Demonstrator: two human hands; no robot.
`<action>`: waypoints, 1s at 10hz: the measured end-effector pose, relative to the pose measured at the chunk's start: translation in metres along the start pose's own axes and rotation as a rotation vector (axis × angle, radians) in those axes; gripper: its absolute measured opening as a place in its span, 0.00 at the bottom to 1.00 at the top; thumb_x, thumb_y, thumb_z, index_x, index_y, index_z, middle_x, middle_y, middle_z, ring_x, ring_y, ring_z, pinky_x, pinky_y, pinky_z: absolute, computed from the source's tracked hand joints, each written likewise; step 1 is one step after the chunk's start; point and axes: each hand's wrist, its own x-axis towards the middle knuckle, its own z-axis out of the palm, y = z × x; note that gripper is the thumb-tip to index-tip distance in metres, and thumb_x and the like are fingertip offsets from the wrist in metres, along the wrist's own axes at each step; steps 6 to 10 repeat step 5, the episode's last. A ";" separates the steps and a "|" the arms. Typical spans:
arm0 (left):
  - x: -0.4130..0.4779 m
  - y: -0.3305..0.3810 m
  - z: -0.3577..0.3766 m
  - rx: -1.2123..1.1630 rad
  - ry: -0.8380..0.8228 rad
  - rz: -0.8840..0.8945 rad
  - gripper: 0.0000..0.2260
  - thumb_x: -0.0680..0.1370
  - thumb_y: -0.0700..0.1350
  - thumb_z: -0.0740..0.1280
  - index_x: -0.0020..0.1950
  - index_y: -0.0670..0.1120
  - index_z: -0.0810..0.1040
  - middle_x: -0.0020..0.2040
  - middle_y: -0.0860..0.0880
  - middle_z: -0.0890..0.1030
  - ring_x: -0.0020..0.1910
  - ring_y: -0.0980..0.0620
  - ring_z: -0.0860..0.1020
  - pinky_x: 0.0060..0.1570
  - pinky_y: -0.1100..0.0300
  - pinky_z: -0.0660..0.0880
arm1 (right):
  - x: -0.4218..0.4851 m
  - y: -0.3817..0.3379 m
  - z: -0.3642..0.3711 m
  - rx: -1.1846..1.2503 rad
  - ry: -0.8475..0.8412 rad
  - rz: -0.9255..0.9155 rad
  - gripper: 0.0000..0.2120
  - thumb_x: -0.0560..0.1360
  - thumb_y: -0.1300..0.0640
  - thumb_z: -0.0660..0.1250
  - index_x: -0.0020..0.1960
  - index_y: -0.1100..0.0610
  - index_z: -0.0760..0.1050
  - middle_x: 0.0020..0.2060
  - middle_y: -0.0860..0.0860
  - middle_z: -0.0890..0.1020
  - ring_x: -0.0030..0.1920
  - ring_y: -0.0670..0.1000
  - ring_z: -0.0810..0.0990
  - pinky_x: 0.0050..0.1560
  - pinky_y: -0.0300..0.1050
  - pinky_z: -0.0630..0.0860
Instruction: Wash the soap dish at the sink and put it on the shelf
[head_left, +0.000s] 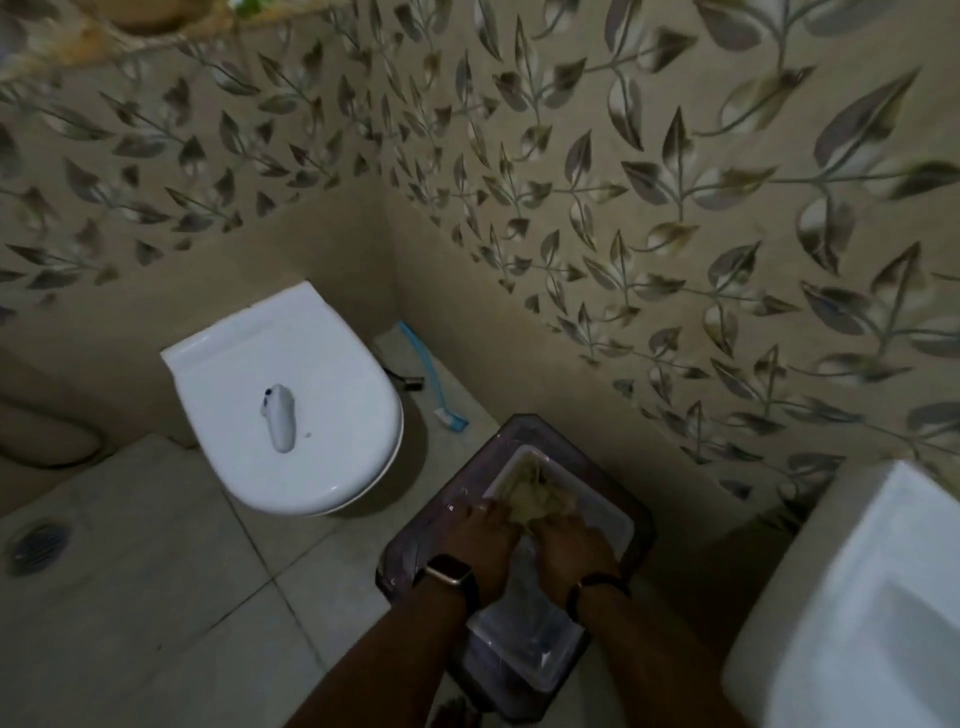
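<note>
Both hands, left (485, 530) and right (569, 535), press down into a clear tray, presumably the soap dish (524, 582), resting on a dark stool (636, 512). Each grip appears closed on yellowish residue (535, 501) just ahead of the fingers, though blur leaves this uncertain. Risk: wet, soapy plastic may slip during carry to the sink (857, 597), at right.

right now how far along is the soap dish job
Nothing looks done yet. Both hands, left and right, are working yellowish residue inside the clear dish, held over a dark bin. Still left: washing at the sink, then shelving it.
</note>
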 end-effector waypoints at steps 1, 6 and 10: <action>0.005 0.004 0.013 0.002 0.020 0.036 0.28 0.78 0.45 0.65 0.78 0.45 0.63 0.81 0.42 0.59 0.79 0.40 0.57 0.77 0.43 0.50 | 0.010 -0.003 0.010 -0.002 0.019 0.008 0.20 0.81 0.50 0.56 0.73 0.49 0.65 0.75 0.52 0.67 0.73 0.55 0.66 0.71 0.54 0.65; -0.006 -0.007 0.003 -0.128 0.109 0.029 0.26 0.82 0.50 0.55 0.80 0.48 0.58 0.81 0.45 0.61 0.79 0.43 0.57 0.77 0.45 0.51 | 0.011 -0.006 -0.002 0.001 0.018 -0.003 0.24 0.79 0.45 0.57 0.74 0.48 0.63 0.75 0.51 0.67 0.73 0.55 0.66 0.72 0.56 0.65; -0.006 -0.007 0.003 -0.128 0.109 0.029 0.26 0.82 0.50 0.55 0.80 0.48 0.58 0.81 0.45 0.61 0.79 0.43 0.57 0.77 0.45 0.51 | 0.011 -0.006 -0.002 0.001 0.018 -0.003 0.24 0.79 0.45 0.57 0.74 0.48 0.63 0.75 0.51 0.67 0.73 0.55 0.66 0.72 0.56 0.65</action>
